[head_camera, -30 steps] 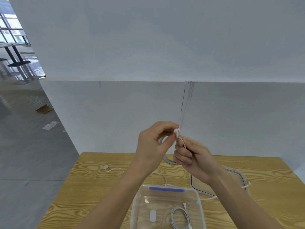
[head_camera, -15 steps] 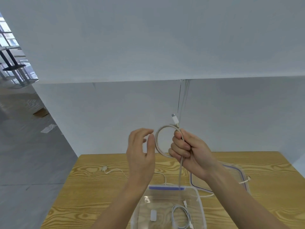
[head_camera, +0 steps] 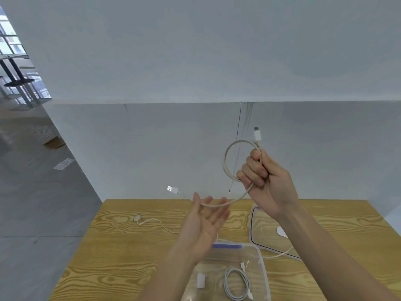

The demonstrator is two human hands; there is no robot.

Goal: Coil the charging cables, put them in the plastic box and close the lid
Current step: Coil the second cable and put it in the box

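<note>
My right hand (head_camera: pixel 268 181) is raised above the table and grips a white charging cable (head_camera: pixel 226 155) wound in one loop, with one plug pointing up. The cable's free end runs down to the left across the fingers of my left hand (head_camera: pixel 206 222), which is open, palm up, and its USB plug (head_camera: pixel 172 189) hangs in the air beyond. A clear plastic box (head_camera: pixel 263 266) with a blue clip stands at the near edge and holds a coiled white cable (head_camera: pixel 236 283). Its clear lid (head_camera: pixel 260 233) lies flat to the right.
Another loose white cable (head_camera: pixel 156 223) lies on the wooden table (head_camera: pixel 121 257) to the left of the box. A small white block (head_camera: pixel 200 280) sits inside the box. A white wall stands behind the table, and grey floor lies to the left.
My left hand let go of the plug, dropped low and opened under the trailing cable. My right hand rose with the loop, and the free end swung out to the left.
</note>
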